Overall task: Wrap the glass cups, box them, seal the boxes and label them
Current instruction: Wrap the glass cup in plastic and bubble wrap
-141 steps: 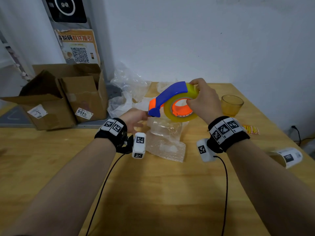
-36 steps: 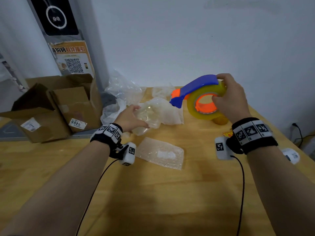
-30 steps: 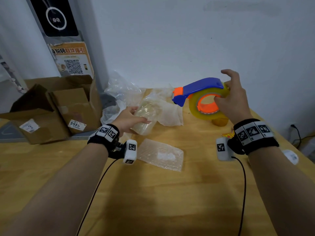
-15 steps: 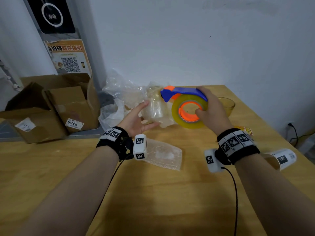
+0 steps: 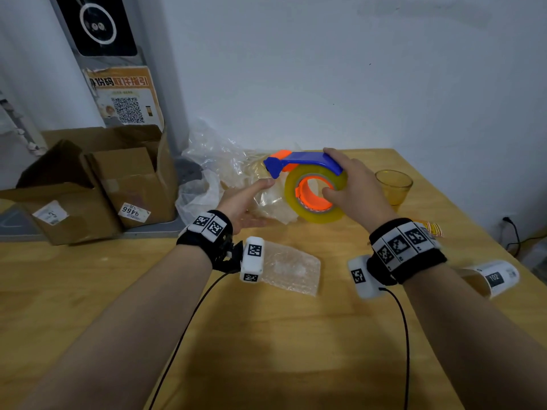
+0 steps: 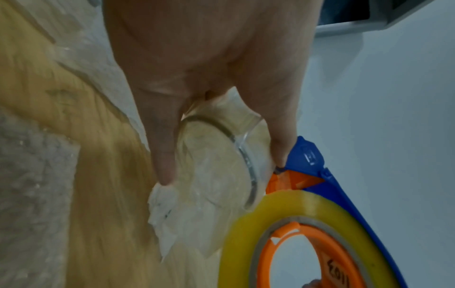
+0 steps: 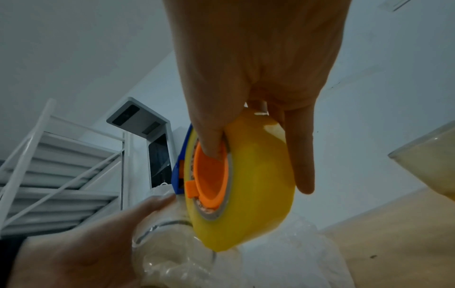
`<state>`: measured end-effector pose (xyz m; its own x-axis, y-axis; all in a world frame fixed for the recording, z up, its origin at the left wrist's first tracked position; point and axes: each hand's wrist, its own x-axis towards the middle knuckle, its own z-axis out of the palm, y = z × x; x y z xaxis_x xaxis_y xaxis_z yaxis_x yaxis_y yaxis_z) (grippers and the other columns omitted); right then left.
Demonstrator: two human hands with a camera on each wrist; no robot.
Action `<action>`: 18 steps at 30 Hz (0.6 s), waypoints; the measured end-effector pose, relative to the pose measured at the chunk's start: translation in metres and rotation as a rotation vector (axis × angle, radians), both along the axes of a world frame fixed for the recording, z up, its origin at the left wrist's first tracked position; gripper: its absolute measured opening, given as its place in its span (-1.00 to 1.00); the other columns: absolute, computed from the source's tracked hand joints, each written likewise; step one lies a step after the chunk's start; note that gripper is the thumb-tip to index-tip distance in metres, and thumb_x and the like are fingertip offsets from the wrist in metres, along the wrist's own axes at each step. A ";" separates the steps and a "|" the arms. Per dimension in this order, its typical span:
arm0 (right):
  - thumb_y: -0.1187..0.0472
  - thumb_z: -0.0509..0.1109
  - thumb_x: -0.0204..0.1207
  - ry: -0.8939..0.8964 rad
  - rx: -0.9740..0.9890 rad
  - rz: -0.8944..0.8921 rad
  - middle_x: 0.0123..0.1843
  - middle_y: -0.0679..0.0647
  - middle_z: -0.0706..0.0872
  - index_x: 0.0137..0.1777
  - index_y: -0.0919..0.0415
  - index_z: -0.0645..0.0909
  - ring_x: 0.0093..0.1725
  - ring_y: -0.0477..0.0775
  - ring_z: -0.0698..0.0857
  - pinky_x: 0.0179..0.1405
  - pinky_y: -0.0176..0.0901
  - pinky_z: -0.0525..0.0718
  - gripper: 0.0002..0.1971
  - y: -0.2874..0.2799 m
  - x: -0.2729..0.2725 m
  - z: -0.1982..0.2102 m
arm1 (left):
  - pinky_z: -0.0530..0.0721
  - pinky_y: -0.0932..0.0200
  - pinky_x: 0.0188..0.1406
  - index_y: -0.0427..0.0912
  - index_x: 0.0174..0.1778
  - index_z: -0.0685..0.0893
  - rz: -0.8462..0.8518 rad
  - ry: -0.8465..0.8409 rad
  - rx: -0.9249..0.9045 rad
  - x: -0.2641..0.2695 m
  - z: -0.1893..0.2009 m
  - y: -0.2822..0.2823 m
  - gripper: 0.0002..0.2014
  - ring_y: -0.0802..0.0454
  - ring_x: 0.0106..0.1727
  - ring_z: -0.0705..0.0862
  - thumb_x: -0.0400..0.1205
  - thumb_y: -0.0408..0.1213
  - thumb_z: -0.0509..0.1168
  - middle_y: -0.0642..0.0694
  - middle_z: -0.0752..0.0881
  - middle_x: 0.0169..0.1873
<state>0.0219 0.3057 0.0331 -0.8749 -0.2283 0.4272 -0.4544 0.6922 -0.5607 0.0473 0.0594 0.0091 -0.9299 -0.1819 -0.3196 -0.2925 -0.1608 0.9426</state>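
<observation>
My left hand (image 5: 258,202) holds a clear glass cup (image 5: 270,199) wrapped in bubble wrap, just above the back of the table. In the left wrist view my fingers (image 6: 162,148) lie on both sides of the cup (image 6: 216,175). My right hand (image 5: 333,173) grips a blue and orange tape dispenser (image 5: 302,161) with a yellow tape roll (image 5: 313,214), thumb in the orange core. The dispenser's front end is against the wrapped cup beside my left thumb. The right wrist view shows the roll (image 7: 261,185) over the cup (image 7: 172,249). A bare amber glass cup (image 5: 393,184) stands to the right.
A loose bubble wrap sheet (image 5: 293,269) lies on the wooden table (image 5: 266,350) under my left wrist. Open cardboard boxes (image 5: 97,184) stand at the left, crumpled plastic bags (image 5: 207,161) by the wall. A label roll (image 5: 497,278) lies near the right edge.
My right hand brought the tape dispenser down and left until it met the wrapped cup. My left hand raised the cup and turned it toward the dispenser.
</observation>
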 end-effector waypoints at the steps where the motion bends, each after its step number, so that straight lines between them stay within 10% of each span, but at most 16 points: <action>1: 0.22 0.56 0.49 -0.004 -0.001 0.004 0.32 0.12 0.62 0.71 -0.16 0.36 0.26 0.12 0.60 0.16 -0.16 0.51 -0.19 -0.001 0.000 0.002 | 0.86 -0.16 -0.03 -0.07 0.42 0.64 0.011 -0.010 -0.067 0.002 0.001 -0.001 -0.22 -0.28 0.28 0.69 0.32 0.14 0.69 -0.14 0.59 0.29; 4: 0.20 0.60 0.47 -0.018 -0.007 0.008 0.29 0.08 0.63 0.69 -0.18 0.40 0.28 0.11 0.61 0.25 -0.11 0.57 -0.20 -0.004 0.003 0.009 | 0.76 -0.17 0.26 -0.09 0.39 0.60 0.057 -0.042 -0.157 0.002 0.000 -0.007 -0.24 -0.07 0.20 0.64 0.36 0.20 0.64 -0.09 0.63 0.10; 11: 0.12 0.52 0.33 -0.054 -0.003 -0.011 0.34 -0.01 0.66 0.61 -0.33 0.45 0.24 0.10 0.66 0.19 0.18 0.73 -0.19 -0.015 0.013 0.024 | 0.73 0.12 -0.33 -0.22 0.04 0.71 0.261 0.031 -0.176 -0.001 -0.009 -0.003 -0.51 -0.06 -0.04 0.76 0.34 -0.04 0.68 -0.09 0.69 -0.15; 18: 0.01 0.44 0.20 -0.078 -0.018 -0.011 0.34 -0.06 0.67 0.60 -0.34 0.41 0.10 0.12 0.70 0.07 0.17 0.77 -0.15 -0.016 0.020 0.036 | 0.77 0.11 -0.32 -0.14 0.23 0.71 0.332 0.055 -0.107 -0.004 0.000 0.003 -0.26 -0.10 0.05 0.81 0.16 0.11 0.66 -0.10 0.80 0.08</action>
